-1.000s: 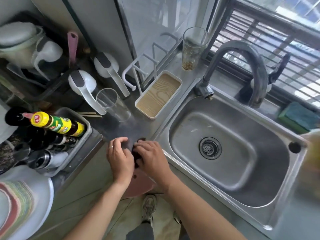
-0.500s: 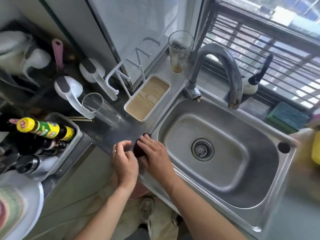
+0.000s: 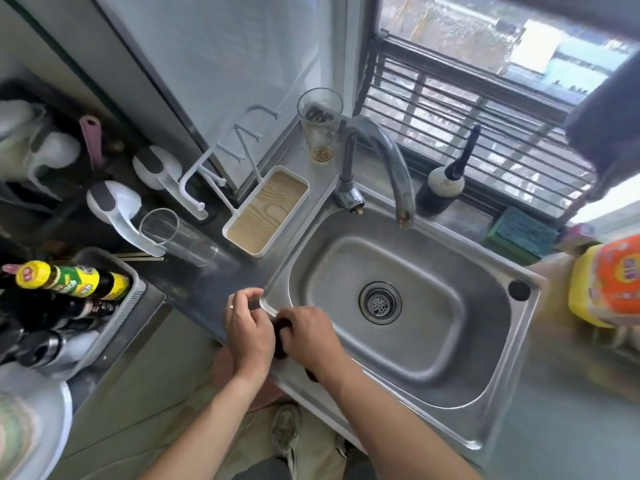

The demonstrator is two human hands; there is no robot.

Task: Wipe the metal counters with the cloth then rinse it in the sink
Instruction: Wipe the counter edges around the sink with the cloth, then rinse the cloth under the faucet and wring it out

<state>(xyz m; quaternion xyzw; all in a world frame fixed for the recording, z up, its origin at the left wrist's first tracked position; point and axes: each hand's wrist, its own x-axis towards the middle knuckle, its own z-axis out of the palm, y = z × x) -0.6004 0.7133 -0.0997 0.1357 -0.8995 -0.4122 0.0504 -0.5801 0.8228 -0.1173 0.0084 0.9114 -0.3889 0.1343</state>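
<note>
A small dark cloth (image 3: 280,336) lies bunched at the front left corner of the steel sink (image 3: 498,382), mostly hidden between my hands. My right hand (image 3: 310,336) presses down on it with closed fingers. Touching its left side, my left hand (image 3: 250,329) curls around it, thumb and forefinger lifted; a ring shows on one finger. The dark metal counter (image 3: 204,289) stretches left of the sink. A curved grey faucet (image 3: 384,161) arches over the dry basin, and the round drain (image 3: 380,302) sits mid-basin.
A white tray with a wood-grain base (image 3: 266,211) and a clear glass (image 3: 173,233) stand on the counter. A bin of bottles (image 3: 74,282) sits far left. A tall glass (image 3: 320,128), a green sponge (image 3: 523,233) and a yellow bottle (image 3: 606,282) ring the sink.
Both hands have slid the cloth from the dark counter rightward onto the sink's front left rim. The view has shifted, bringing more of the sink and window into sight.
</note>
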